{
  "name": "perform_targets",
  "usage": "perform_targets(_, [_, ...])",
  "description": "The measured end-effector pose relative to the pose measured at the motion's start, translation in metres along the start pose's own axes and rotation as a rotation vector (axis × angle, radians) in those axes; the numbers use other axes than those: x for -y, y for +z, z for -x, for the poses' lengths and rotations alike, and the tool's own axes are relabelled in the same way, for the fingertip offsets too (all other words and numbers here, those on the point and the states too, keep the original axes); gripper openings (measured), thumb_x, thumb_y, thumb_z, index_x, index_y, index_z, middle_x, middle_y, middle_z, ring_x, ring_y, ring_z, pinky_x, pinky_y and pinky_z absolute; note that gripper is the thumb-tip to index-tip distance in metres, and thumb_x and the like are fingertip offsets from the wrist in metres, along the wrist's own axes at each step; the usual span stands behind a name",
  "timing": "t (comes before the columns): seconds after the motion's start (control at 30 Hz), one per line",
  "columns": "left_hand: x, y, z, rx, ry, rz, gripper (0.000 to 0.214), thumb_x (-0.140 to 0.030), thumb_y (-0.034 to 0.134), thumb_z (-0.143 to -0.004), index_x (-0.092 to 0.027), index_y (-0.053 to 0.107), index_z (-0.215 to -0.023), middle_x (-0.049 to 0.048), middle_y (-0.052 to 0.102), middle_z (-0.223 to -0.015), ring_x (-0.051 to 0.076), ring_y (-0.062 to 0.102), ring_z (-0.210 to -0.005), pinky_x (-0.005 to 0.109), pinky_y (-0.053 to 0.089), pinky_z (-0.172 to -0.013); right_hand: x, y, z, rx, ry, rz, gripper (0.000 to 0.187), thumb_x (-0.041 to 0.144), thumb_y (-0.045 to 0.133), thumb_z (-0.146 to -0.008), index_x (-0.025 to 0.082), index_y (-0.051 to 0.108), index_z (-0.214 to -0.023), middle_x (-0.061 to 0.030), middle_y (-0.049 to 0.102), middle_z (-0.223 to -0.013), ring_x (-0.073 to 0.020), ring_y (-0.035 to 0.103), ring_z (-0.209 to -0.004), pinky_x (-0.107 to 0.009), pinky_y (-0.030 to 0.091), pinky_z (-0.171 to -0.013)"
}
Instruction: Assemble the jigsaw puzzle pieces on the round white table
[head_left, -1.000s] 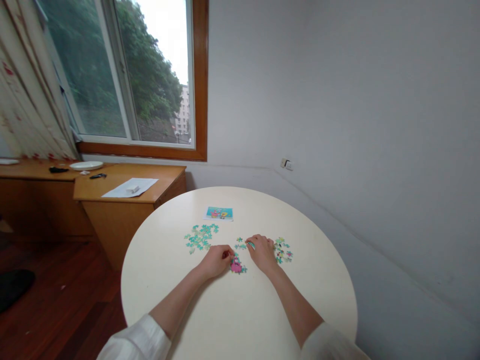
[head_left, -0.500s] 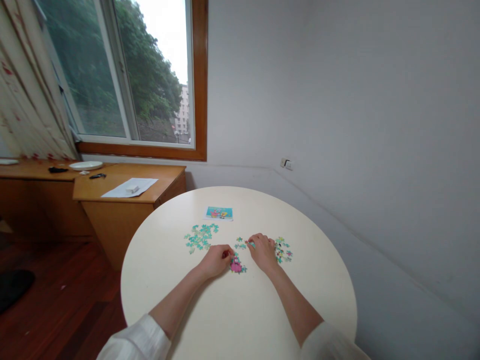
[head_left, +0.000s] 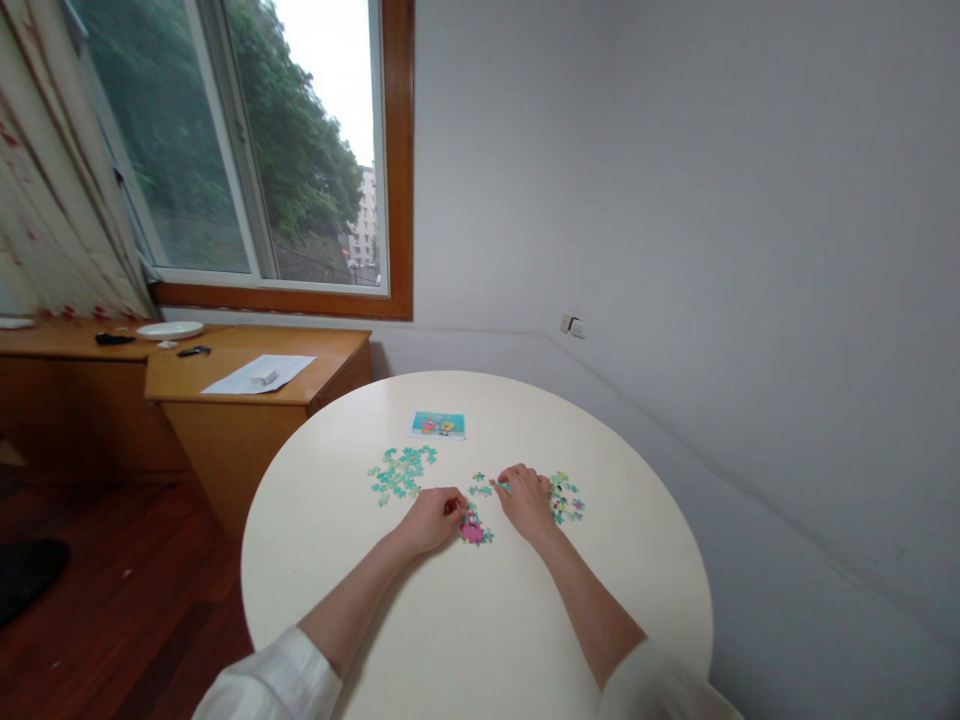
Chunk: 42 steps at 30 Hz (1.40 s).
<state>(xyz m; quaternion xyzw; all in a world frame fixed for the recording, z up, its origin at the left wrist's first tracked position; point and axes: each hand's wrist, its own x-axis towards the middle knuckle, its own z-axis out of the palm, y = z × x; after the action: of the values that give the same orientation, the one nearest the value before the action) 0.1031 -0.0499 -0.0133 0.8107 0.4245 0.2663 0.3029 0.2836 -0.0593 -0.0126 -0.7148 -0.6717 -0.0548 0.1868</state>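
Note:
My left hand point(head_left: 435, 518) is closed, thumb and fingertips pinched at the upper left edge of a small joined jigsaw section point(head_left: 472, 528), pink with teal edges. Whatever lies between those fingertips is too small to make out. To the right, my right hand point(head_left: 525, 500) rests low over the table with its fingers curled. A teal jigsaw puzzle piece point(head_left: 505, 488) shows between its thumb and forefinger. Just left of that hand lie a few loose pieces point(head_left: 478, 490). More pieces point(head_left: 568, 505), with yellow and pink among them, lie beyond its right side, partly hidden by it.
A heap of teal puzzle pieces point(head_left: 401, 473) lies left of centre on the round white table point(head_left: 465, 640). Behind it is a picture card point(head_left: 439, 425). A wooden desk point(head_left: 337, 350) with a paper sheet point(head_left: 244, 376) and a white plate point(head_left: 170, 330) stands at the left.
Both hands stay almost where they were, with the same pinched fingers. The whole view has shifted very slightly; the puzzle pieces show no clear movement.

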Motion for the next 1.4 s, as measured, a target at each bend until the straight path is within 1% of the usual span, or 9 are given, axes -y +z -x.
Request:
perform_targets(0.17, [-0.001, 0.000, 0.000, -0.001, -0.004, 0.007, 0.022, -0.024, 0.046, -0.075, -0.012, 0.065, -0.076, 0.0012, 0.060, -0.062, 0.010, 0.046, -0.055, 0.021, 0.032, -0.054, 0.000, 0.001, -0.001, -0.002, -0.003, -0.007, 0.017, 0.031, 0.048, -0.083, 0.021, 0.061, -0.087, -0.0057, 0.059, -0.096, -0.0186, 0.050, -0.094, -0.033, 0.028, -0.080])
perform_targets(0.4, [-0.001, 0.000, 0.000, -0.001, -0.014, 0.006, 0.021, -0.018, 0.046, -0.073, -0.012, 0.065, -0.076, 0.0010, 0.060, -0.062, 0.010, 0.046, -0.056, 0.020, 0.032, -0.055, -0.002, 0.005, -0.002, -0.008, 0.001, -0.018, 0.017, 0.031, 0.048, -0.083, 0.020, 0.060, -0.088, -0.0058, 0.059, -0.097, -0.0186, 0.050, -0.094, -0.033, 0.028, -0.079])
perform_targets(0.67, [0.000, 0.001, 0.000, -0.003, -0.015, 0.003, 0.021, -0.019, 0.046, -0.073, -0.012, 0.065, -0.076, 0.0014, 0.060, -0.063, 0.010, 0.046, -0.056, 0.020, 0.032, -0.054, -0.002, 0.006, -0.003, -0.009, -0.010, -0.028, 0.017, 0.030, 0.048, -0.083, 0.019, 0.060, -0.088, -0.0062, 0.059, -0.096, -0.0190, 0.050, -0.094, -0.032, 0.029, -0.080])
perform_targets(0.93, [0.001, 0.002, -0.001, -0.012, -0.002, 0.026, 0.020, -0.022, 0.047, -0.073, -0.012, 0.065, -0.075, 0.0013, 0.060, -0.062, 0.010, 0.046, -0.055, 0.021, 0.033, -0.055, -0.005, 0.012, -0.005, -0.040, -0.042, -0.027, 0.015, 0.030, 0.051, -0.082, 0.018, 0.058, -0.086, -0.0057, 0.060, -0.091, -0.0203, 0.051, -0.090, -0.032, 0.028, -0.074])
perform_targets(1.4, [0.005, 0.003, -0.002, -0.018, 0.012, 0.011, 0.020, -0.019, 0.046, -0.072, -0.012, 0.064, -0.074, 0.0010, 0.060, -0.062, 0.010, 0.046, -0.055, 0.021, 0.032, -0.055, -0.004, 0.009, -0.005, -0.025, -0.086, -0.112, 0.008, 0.024, 0.053, -0.081, 0.018, 0.056, -0.083, -0.0032, 0.064, -0.082, -0.0170, 0.054, -0.081, -0.029, 0.026, -0.072])
